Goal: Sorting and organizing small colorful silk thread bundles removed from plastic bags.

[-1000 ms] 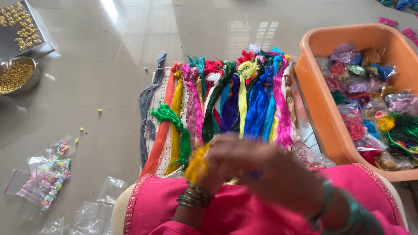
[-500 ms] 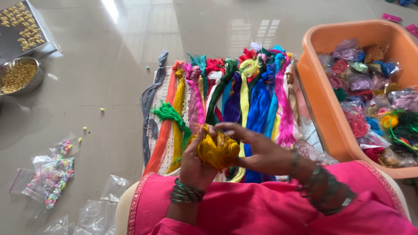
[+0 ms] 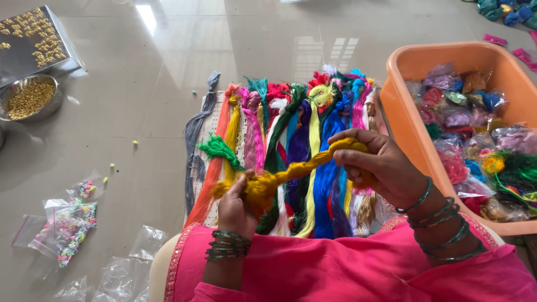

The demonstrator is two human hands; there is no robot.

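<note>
Yellow twisted thread skein (image 3: 296,170) runs between your two hands, stretched above the row of coloured thread hanks (image 3: 291,140) laid side by side on the pale mat (image 3: 210,126) at your knees. Your left hand (image 3: 235,204) is closed in a fist around the skein's thick, bunched lower end, near the edge of your pink garment (image 3: 335,268). Your right hand (image 3: 380,168) is curled shut over the other end, fingers (image 3: 349,159) wrapped over the top and pinching the thread where it loops back.

The long axis slants from lower left up to upper right, so the skein rises from the left fist towards the right one (the right end sits higher and further from your body). Both hands have hold of it, one at each end, and the twisted middle hangs free in the air between them, crossing over the blue and green hanks without touching them as far as I can tell.

To your right, just beside the mat, stands an orange plastic tub (image 3: 400,120) full of bagged thread bundles. Well apart on the tiled floor (image 3: 140,84), towards its far left, sit a round steel bowl of golden beads (image 3: 28,99) and a flat steel tray (image 3: 42,50) carrying more of them. Small clear bags of mixed beads (image 3: 70,229) lie at the near left.
</note>
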